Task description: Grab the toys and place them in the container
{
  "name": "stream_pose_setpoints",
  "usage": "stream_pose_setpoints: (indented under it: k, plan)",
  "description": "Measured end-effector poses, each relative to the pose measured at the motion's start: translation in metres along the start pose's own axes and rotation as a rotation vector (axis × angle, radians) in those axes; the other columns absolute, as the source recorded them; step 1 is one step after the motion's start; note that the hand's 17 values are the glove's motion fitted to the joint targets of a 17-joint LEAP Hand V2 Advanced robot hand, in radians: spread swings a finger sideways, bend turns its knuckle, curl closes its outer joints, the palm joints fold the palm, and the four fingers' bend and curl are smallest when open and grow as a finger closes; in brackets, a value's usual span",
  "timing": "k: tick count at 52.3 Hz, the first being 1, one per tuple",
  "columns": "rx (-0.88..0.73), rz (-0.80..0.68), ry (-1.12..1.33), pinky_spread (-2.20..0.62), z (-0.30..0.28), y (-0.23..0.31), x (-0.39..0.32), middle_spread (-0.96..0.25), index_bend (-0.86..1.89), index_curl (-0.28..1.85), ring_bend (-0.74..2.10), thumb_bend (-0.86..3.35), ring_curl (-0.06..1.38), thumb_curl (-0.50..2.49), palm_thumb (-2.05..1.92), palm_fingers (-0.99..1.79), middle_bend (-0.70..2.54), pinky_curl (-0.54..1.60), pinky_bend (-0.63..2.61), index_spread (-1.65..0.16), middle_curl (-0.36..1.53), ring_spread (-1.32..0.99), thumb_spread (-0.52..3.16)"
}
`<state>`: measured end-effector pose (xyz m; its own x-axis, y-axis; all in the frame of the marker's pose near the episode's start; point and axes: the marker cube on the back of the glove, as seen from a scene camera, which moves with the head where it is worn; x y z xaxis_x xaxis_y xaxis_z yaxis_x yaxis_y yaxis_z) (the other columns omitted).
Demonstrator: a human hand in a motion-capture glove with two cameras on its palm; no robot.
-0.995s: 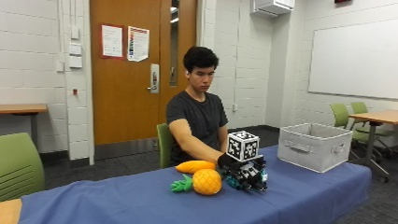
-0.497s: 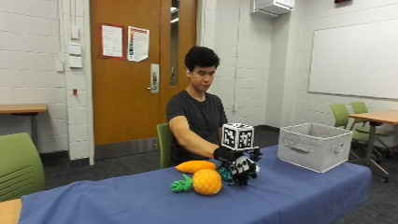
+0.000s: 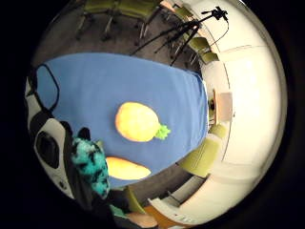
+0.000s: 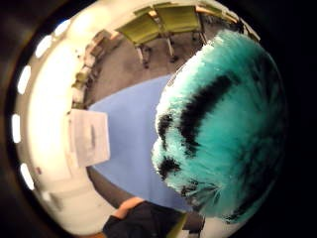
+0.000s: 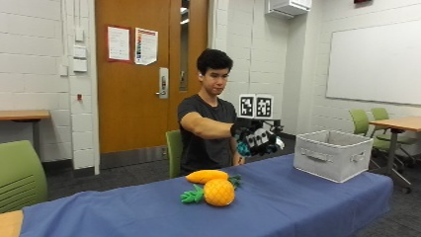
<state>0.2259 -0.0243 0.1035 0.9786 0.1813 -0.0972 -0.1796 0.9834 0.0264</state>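
Note:
My gloved right hand [image 5: 258,138] is raised well above the blue table [image 5: 296,202] and grips a teal plush toy with black stripes [image 5: 244,147]. That toy fills much of the thumb side palm view [image 4: 223,129] and shows beside the glove in the little finger side view [image 3: 93,167]. A plush pineapple [image 5: 216,192] and an orange plush carrot [image 5: 206,176] lie together on the cloth; both appear below the palm, pineapple [image 3: 138,122] and carrot [image 3: 126,169]. The grey fabric container [image 5: 332,154] stands open at the table's right end, to the right of my hand, container [image 4: 90,137].
A green chair [image 5: 172,150] stands behind the table by the person. More green chairs [image 5: 368,123] and a wooden table [image 5: 401,123] are at the far right. Another green chair [image 5: 20,173] is at the left.
My hand has risen from the table surface beside the pineapple, lifting the teal plush toy into the air and moving it toward the container.

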Motion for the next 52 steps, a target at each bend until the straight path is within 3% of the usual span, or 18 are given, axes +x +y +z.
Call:
stream_pose_setpoints:
  k: [10,24,33,44,52]
  plan:
    - [0.077,-0.084,-0.033,-0.48,-0.074,-0.013,-0.058,-0.38,0.10,0.96,1.39,0.19,0.55,0.73,0.69,1.11,1.00,0.45,0.87,-0.47,0.69,-0.36,0.78]
    - [0.174,-0.304,-0.036,-0.48,-0.152,-0.003,-0.221,-0.36,0.09,1.12,1.43,0.17,0.54,0.83,0.69,1.07,1.04,0.45,0.91,-0.50,0.70,-0.35,0.75]
    - [0.173,-0.532,-0.091,-0.48,-0.168,0.016,-0.347,-0.36,0.08,1.22,1.46,0.15,0.53,0.88,0.69,1.06,1.06,0.44,0.92,-0.51,0.71,-0.35,0.74]
    - [0.169,-0.576,-0.011,-0.47,-0.155,0.039,-0.456,-0.35,0.07,1.33,1.47,0.14,0.53,0.94,0.69,1.05,1.07,0.44,0.93,-0.52,0.71,-0.34,0.74]
    - [0.066,-0.629,-0.234,-0.47,-0.135,0.008,-0.430,-0.35,0.07,1.40,1.48,0.13,0.52,0.97,0.69,1.04,1.07,0.44,0.94,-0.52,0.71,-0.34,0.74]
